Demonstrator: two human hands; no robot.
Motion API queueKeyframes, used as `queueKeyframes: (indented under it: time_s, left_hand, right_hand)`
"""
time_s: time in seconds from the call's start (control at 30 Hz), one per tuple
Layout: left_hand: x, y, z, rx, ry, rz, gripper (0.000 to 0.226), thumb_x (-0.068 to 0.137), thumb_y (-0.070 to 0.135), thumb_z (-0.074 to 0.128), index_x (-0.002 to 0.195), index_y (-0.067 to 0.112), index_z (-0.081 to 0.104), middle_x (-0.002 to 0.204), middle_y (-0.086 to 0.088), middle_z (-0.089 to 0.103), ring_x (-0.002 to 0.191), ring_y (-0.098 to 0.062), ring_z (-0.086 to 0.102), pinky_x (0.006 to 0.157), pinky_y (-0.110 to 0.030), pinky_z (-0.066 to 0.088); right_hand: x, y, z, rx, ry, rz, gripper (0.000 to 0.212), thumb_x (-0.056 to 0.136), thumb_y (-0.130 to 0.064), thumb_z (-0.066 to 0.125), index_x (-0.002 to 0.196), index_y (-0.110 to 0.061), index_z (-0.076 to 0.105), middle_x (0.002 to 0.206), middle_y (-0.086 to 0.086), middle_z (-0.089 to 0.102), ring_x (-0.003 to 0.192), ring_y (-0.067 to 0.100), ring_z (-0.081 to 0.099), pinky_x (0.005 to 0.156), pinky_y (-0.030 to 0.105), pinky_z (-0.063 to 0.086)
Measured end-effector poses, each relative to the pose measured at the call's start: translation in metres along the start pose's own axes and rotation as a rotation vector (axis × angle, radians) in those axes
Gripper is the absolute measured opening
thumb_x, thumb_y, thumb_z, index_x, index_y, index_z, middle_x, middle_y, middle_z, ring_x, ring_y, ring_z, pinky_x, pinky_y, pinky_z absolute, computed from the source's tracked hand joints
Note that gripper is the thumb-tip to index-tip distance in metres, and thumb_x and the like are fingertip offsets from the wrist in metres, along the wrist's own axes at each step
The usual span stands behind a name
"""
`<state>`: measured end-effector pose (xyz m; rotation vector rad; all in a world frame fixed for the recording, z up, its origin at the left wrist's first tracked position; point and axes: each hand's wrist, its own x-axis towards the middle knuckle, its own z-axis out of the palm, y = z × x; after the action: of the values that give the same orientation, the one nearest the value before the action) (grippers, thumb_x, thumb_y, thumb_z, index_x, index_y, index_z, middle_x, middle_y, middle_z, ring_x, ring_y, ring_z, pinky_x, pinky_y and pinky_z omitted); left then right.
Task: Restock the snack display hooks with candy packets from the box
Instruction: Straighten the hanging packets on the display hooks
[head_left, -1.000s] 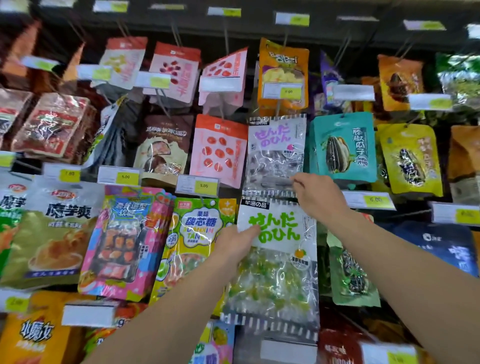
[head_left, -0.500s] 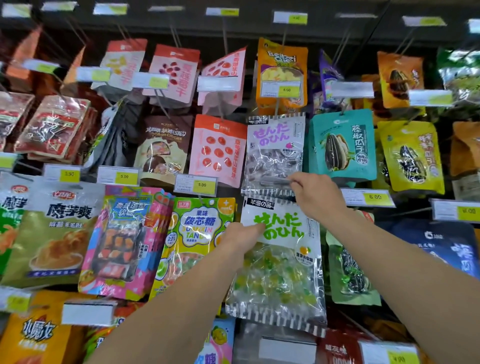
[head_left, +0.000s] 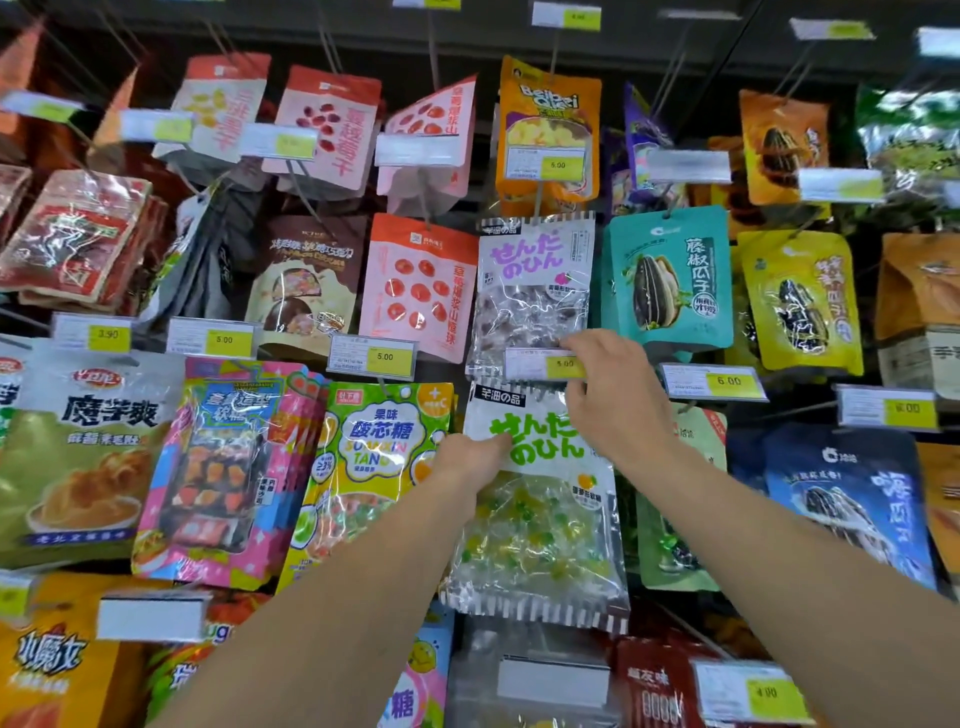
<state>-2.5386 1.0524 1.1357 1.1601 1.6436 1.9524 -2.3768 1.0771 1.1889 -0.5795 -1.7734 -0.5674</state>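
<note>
The green packet (head_left: 540, 499) was hung in the lower row of the display, directly below the purple packet (head_left: 535, 291) and between the yellow-green packet (head_left: 374, 467) and a green seed bag (head_left: 675, 551). Its upper left edge was pinched by the left hand (head_left: 470, 460), grip clenched on the packet. The price tag (head_left: 545, 364) above its top edge was grasped by the right hand (head_left: 618, 395), fingers curled round the tag's right end.
</note>
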Motion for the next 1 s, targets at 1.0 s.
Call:
queueKeyframes:
  time_s: [1.0]
  left_hand:
    - [-0.024,-0.049,-0.011,0.826,-0.035,0.503,0.085,0.088,0.037,0.066,0.155,0.030,0.014,0.124,-0.014,0.047,0.102,-0.030,0.058,0.081,-0.032,0.047]
  right_hand:
    - [-0.095,-0.005,0.053,-0.133,-0.584,0.109,0.087,0.088,-0.040,0.064,0.155,-0.032,0.009,0.165,-0.005,0.000,0.151,0.025,0.002,0.121,0.046,0.022]
